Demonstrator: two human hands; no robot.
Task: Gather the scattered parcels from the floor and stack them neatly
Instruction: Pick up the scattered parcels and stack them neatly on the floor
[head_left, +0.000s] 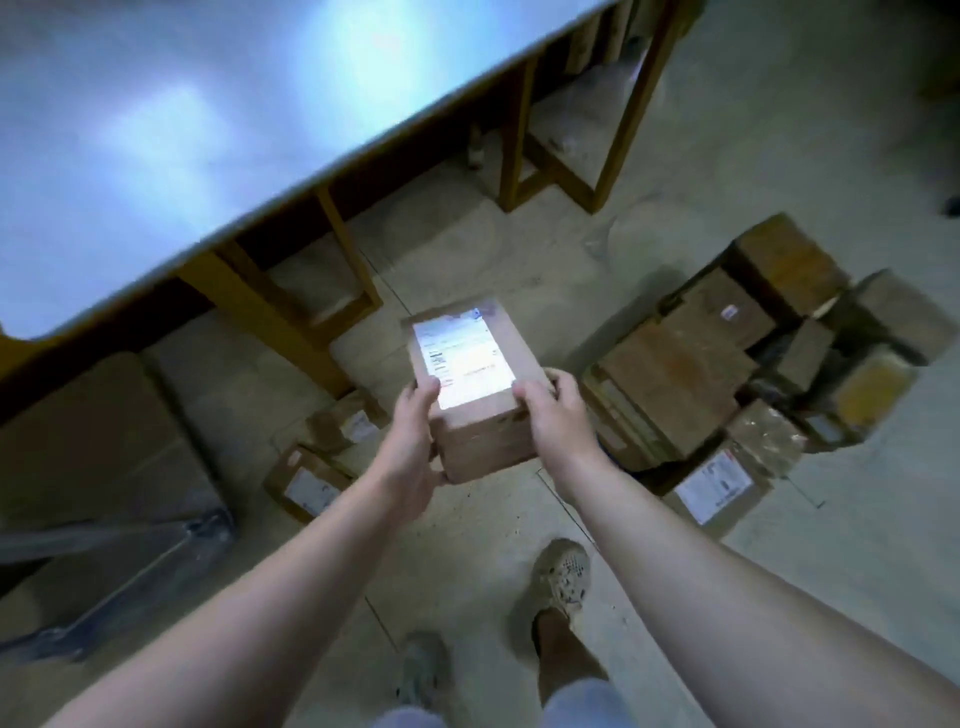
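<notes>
Shoes (563, 577) sit at the bottom of the view; the person stands on the floor (857, 597), both forearms stretched fwd. The left hand (413, 447) grips the near-left corner of the held parcel (470, 441), thumb on top, fingers curled under the bottom edge. The right hand (553, 410) clamps the near-right corner, thumb on top by the label (462, 358), fingers wrapped down the side. The parcel is up off the floor btwn the two hands, roughly level, label face up & blown out by glare, so the text can't be read. Its long axis runs away from the person: far short end aimed toward the bench (208, 130), skewed a bit left; near short end faces the body. Step in hand, I'd say, is the carry: one parcel picked up, not yet placed. Below-left on the floor lie small parcels (311, 480), two of them, loose, near each other. A flat labelled parcel (719, 488) lies to the right, at the front of the pile (691, 374) of brown boxes, which looks jumbled, not squared. Next move prob. calls for a swing right, a turn so the box edges line up w/ a flat top in the pile, a level lowering, then release. A large carton (83, 436) sits far left. The bench top lies beyond, wooden legs (519, 135) under it.
</notes>
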